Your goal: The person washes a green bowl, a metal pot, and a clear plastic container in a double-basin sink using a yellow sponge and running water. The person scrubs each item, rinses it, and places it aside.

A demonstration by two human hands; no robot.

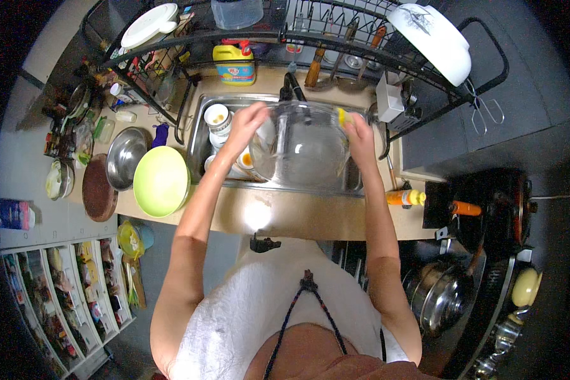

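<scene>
A large clear bowl, slightly blurred, is held up over the stainless steel sink. My left hand grips its rim on the left side. On the right, my right hand holds the rim together with a yellow sponge. Stacked bowls with food residue stand in the sink's left part, below my left forearm. Behind the clear bowl rises a black faucet, partly hidden.
Left of the sink stand a lime-green bowl, a steel bowl and a brown round board. A black dish rack arches behind, bearing a white bowl. A yellow jug sits under it. An orange bottle lies at right.
</scene>
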